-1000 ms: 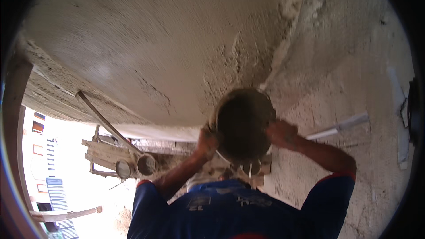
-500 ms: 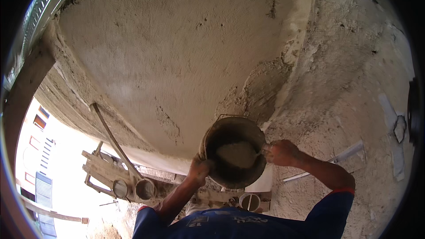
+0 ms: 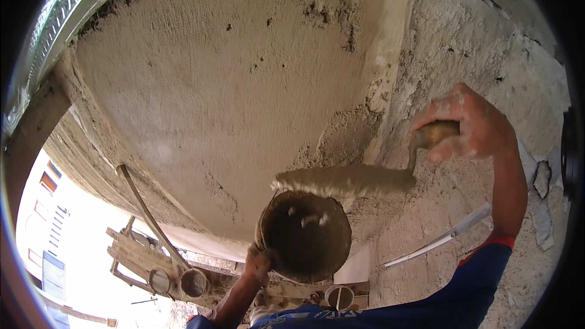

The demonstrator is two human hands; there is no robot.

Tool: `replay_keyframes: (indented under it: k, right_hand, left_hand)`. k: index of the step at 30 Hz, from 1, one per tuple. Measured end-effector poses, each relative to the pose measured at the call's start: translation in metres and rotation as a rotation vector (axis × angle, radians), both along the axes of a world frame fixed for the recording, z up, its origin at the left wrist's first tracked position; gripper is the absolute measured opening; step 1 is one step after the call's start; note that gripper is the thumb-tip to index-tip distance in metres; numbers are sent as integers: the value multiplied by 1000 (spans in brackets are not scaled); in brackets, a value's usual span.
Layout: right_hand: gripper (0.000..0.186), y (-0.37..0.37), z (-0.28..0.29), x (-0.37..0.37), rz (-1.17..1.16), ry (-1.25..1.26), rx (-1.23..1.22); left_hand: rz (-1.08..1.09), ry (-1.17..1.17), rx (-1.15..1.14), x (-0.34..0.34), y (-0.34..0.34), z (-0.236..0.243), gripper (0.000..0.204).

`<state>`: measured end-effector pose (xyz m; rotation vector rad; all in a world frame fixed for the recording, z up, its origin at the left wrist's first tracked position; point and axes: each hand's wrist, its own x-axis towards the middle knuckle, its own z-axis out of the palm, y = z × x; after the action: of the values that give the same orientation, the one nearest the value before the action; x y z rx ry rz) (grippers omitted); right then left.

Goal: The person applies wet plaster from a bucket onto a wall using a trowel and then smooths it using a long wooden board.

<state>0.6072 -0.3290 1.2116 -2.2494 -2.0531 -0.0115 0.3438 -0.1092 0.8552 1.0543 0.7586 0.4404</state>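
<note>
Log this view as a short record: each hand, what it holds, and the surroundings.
Left hand: gripping the near-left rim of a dark bucket
Right hand: closed around the handle of a trowel, right of the bucket
Trowel blade: coated in wet, mortar-like paste, just beyond the bucket's far rim in view; contact unclear
Bucket: mouth facing the camera, pale paste patches inside
Wall: rough, patchy plaster coat
Below: boards with two round containers
</note>
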Motion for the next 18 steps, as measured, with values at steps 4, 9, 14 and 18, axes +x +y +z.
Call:
replay_keyframes:
  k: [4,9,14,18]
  right_hand:
    - [50,20,21,52,-177,-28,389]
    - [45,-22,91,93,-299,-79,673]
    - [43,-24,-10,63,-289,-287,609]
    - [32,-12,-109,18,-165,45,-81]
  left_hand:
    - [-44,29,1,-3,-11,-20,11]
    - [-56,-8,42,3,-17,-9,8]
    - [-133,-64,120,11,-11,-25,4]
    - [-153,-211,75,11,-5,-56,8]
